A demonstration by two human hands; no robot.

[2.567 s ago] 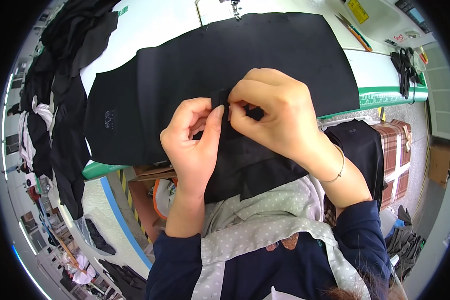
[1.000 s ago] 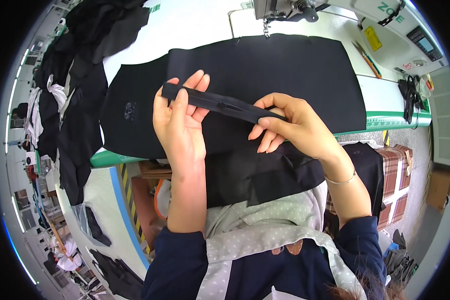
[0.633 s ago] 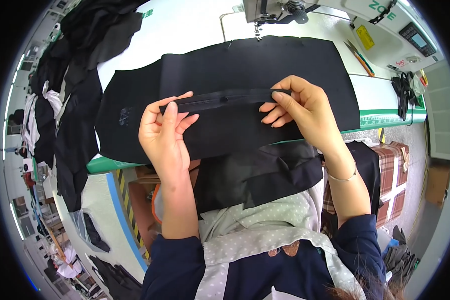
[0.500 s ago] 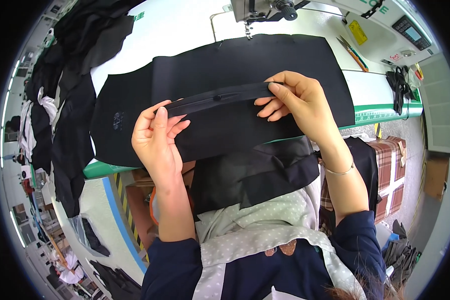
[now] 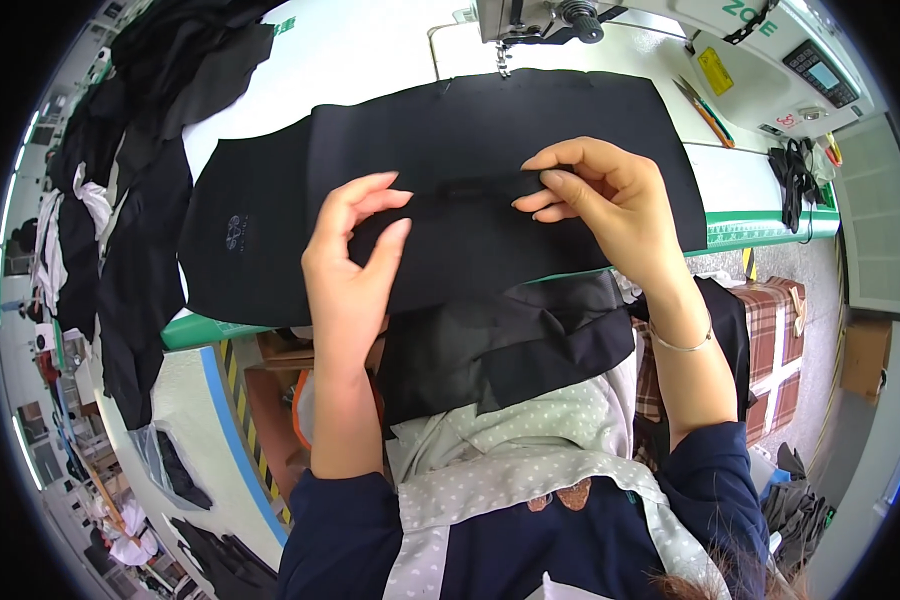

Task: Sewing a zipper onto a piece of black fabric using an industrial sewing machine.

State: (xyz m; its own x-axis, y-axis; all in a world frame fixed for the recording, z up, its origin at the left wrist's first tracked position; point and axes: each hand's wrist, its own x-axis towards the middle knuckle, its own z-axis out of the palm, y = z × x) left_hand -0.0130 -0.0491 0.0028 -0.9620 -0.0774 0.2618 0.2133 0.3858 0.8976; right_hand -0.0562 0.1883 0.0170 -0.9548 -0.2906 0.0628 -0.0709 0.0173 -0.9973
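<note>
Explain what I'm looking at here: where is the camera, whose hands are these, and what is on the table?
The camera sits on a person's head and looks down through a fisheye lens, so straight edges bend. The two bare hands are that person's own. The left hand is open against a large black fabric panel spread on the white table. The right hand pinches a narrow black strip lying on that panel. A sewing machine stands at the far edge, and a pile of dark garments lies to the left.
</note>
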